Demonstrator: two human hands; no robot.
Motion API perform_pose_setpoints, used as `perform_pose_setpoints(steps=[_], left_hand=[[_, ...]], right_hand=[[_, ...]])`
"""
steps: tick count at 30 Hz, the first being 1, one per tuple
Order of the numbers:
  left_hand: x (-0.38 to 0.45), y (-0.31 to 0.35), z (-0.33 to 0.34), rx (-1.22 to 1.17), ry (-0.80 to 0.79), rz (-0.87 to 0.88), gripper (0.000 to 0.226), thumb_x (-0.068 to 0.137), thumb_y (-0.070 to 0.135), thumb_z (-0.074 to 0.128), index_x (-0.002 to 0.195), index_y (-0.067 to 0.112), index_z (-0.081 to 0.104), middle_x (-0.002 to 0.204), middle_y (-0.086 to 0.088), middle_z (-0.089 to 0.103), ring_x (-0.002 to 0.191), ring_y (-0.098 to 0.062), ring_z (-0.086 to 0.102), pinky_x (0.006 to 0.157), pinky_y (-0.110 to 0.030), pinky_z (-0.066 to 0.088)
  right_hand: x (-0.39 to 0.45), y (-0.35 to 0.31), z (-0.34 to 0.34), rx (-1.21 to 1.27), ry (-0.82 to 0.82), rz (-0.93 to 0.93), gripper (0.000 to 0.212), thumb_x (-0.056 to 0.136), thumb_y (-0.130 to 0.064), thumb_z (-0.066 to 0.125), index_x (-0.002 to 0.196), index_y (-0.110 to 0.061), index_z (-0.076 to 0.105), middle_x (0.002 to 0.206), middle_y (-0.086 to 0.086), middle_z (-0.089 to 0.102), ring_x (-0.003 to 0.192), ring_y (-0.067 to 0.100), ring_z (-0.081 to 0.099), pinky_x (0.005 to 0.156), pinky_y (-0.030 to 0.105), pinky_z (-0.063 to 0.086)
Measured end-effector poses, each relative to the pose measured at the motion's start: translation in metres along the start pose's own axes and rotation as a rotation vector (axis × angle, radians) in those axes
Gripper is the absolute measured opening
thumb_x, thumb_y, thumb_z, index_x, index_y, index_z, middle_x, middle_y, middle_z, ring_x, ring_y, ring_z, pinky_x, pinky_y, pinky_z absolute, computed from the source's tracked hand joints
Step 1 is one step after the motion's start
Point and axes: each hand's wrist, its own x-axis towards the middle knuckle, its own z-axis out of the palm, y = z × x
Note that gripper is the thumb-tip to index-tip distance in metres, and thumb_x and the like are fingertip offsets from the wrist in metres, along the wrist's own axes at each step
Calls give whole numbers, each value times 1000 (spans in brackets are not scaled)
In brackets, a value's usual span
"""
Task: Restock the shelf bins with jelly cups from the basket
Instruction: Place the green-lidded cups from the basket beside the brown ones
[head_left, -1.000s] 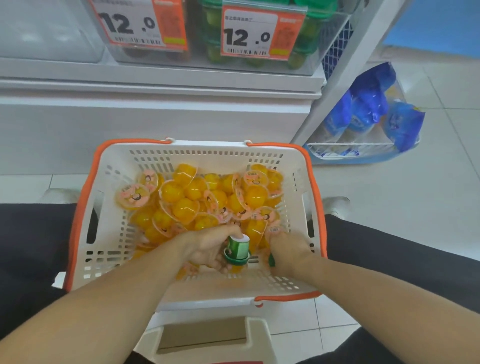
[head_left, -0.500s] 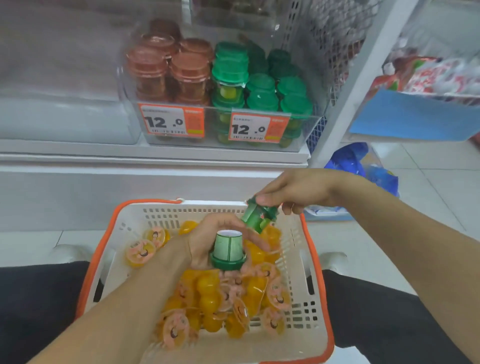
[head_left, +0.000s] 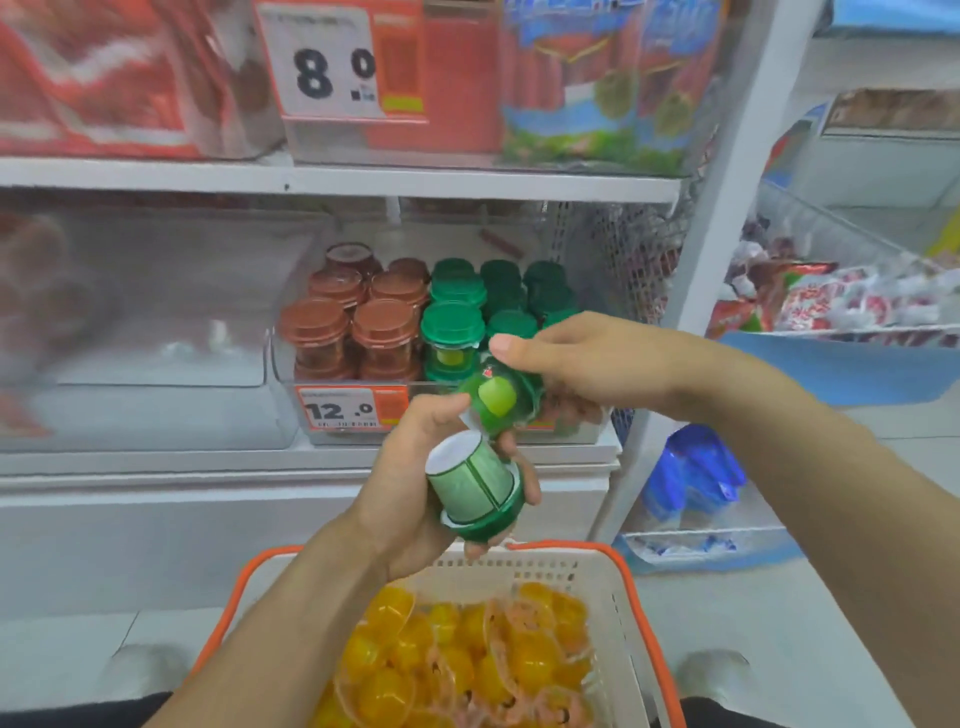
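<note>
Now both hands grip green jelly cups: left hand (head_left: 415, 493) holds one inverted (head_left: 475, 488) above the basket (head_left: 618, 613); right hand (head_left: 587, 364) tilts another (head_left: 496, 402) toward the green bin (head_left: 597, 434), I judge for stacking.

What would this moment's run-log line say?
left hand: holds green jelly cup | right hand: holds second green cup before green-lid bin | basket: yellow cups remain

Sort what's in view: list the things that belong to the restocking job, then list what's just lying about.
Part of the job:
- left hand holding a green jelly cup
- right hand holding another green cup
- basket of yellow jelly cups
- clear shelf bin with green-lidded cups

Just lying about:
- red snack bags
- blue packets
- brown-lidded cups
</note>
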Motion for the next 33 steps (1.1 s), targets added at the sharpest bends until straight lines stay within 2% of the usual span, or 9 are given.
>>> perform_pose_setpoints(steps=[2, 5, 7, 11, 15, 17, 20, 25, 33], left_hand=[[5, 7, 2, 27, -7, 6, 43, 78, 48, 48, 84, 6, 53, 76, -26, 60, 39, -25, 47, 34, -22, 36], [15, 17, 3, 69, -26, -38, 42, 85, 44, 42, 93, 4, 55, 79, -27, 61, 40, -25, 50, 34, -22, 35], [21, 25, 5, 170, -26, -111, 43, 88, 44, 43, 98, 4, 57, 82, -28, 62, 42, -26, 52, 35, -21, 36], [26, 36, 3, 517, 42, -272, 31, 90, 35, 52, 97, 6, 60, 84, -26, 67, 49, -27, 55, 36, -22, 39], [23, 30, -4, 547, 100, -303, 29, 93, 31, 55, 95, 4, 63, 92, -36, 63, 52, -27, 56, 40, -26, 44], [19, 24, -8, 464, 144, -282, 30, 95, 30, 54, 99, 0, 62, 94, -34, 61, 53, -27, 58, 42, -29, 45], [16, 19, -11, 427, 217, -277, 34, 100, 29, 52, 103, -3, 60, 98, -38, 59, 57, -27, 61, 44, -32, 47], [16, 24, -8, 403, 306, -267, 30, 100, 28, 51, 103, 1, 63, 87, -22, 61, 53, -23, 60, 46, -34, 47], [20, 34, -7, 252, 424, -223, 39, 99, 30, 49, 112, -5, 58, 86, -25, 64, 64, -33, 61, 46, -35, 47]], right_hand=[[1, -1, -10, 103, -36, -12, 56, 89, -63, 56, 92, -10, 73, 92, 16, 73, 72, 24, 64, 60, 31, 49], [3, -3, -24, 246, -13, -20, 36, 83, -51, 70, 79, -15, 73, 79, 11, 64, 70, 22, 59, 61, 31, 46], [8, -1, -36, 289, 105, -4, 33, 77, -49, 77, 75, -16, 72, 72, 4, 55, 67, 20, 56, 59, 31, 45], [27, 10, -41, 183, 402, 24, 46, 68, -59, 81, 86, -17, 76, 74, 0, 63, 66, 15, 58, 63, 30, 50], [47, 21, -26, -34, 571, 10, 49, 67, -66, 79, 95, -27, 74, 87, -11, 66, 84, 7, 62, 66, 20, 44], [52, 24, -21, -120, 558, -1, 56, 66, -63, 81, 106, -25, 73, 93, -8, 65, 88, 7, 61, 66, 18, 42], [56, 28, -20, -148, 530, -17, 57, 67, -63, 80, 110, -26, 72, 98, -7, 64, 89, 7, 60, 75, 21, 41], [54, 32, -27, -118, 465, -58, 36, 79, -61, 72, 101, -32, 72, 91, -8, 69, 83, 2, 62, 70, 18, 45], [57, 37, -27, -143, 410, -95, 29, 82, -51, 74, 105, -33, 71, 92, -6, 69, 82, 9, 65, 79, 26, 50]])
